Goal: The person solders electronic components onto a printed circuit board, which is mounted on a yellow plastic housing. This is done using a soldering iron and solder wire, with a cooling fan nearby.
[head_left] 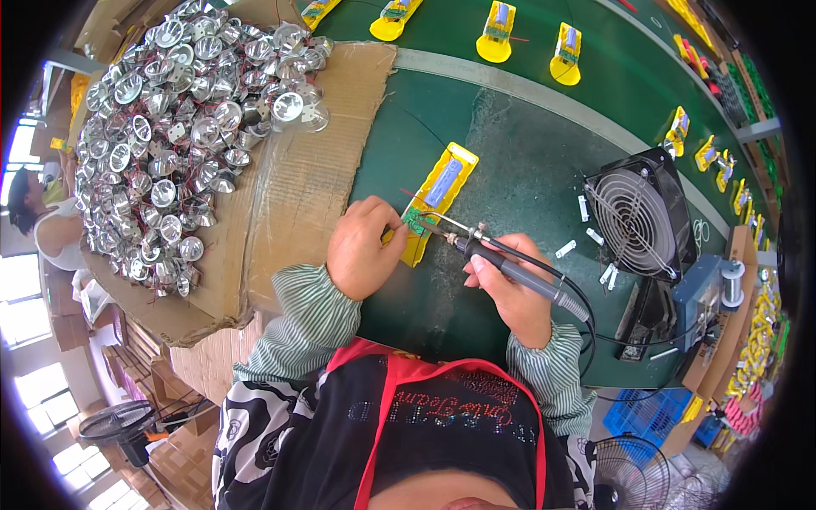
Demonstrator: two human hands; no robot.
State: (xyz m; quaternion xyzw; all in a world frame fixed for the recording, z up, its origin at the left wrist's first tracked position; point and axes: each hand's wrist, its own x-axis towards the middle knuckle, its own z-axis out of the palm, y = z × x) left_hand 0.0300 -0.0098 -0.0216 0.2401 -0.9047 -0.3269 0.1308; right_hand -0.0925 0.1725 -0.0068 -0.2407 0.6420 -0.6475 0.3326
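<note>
A yellow plastic casing lies tilted on the green bench, with a blue cylindrical battery and a small green circuit board in it. My left hand is closed at the casing's left edge beside the board, its fingertips partly hidden; thin wires show close to them. My right hand grips a grey soldering iron with a thin metal feed tube fixed along it. The iron's tip reaches the circuit board. A black cable runs from the iron's rear toward the right.
Left, a cardboard sheet bears a heap of silvery reflector cups. Right stand a black fan, small white pieces and a blue-grey box with a solder spool. More yellow casings line the far strip. A person is at far left.
</note>
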